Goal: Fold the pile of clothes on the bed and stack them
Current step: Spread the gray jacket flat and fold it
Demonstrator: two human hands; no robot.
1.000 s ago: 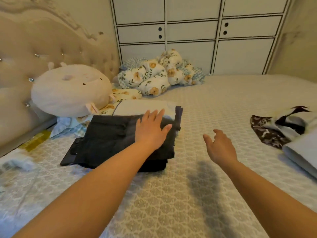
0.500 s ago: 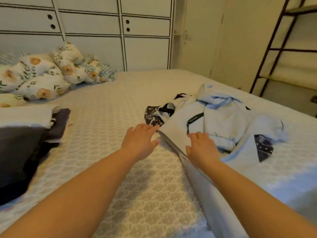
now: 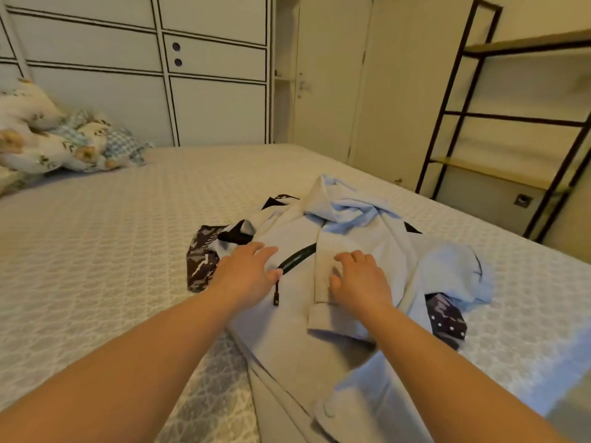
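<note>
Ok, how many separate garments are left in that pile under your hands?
At least 2: a light blue zip jacket on top, under both hands, and a dark patterned garment showing at its left edge. The dark dotted fabric at right may be a third; more could be hidden.

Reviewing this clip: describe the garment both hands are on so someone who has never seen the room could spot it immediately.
On the bed, find the loose heap of clothes near its right edge. The top piece is the light blue jacket, with the left hand and right hand on it. Unlike the dark patterned clothes peeking out beneath, it is pale and has a black zipper.
</note>
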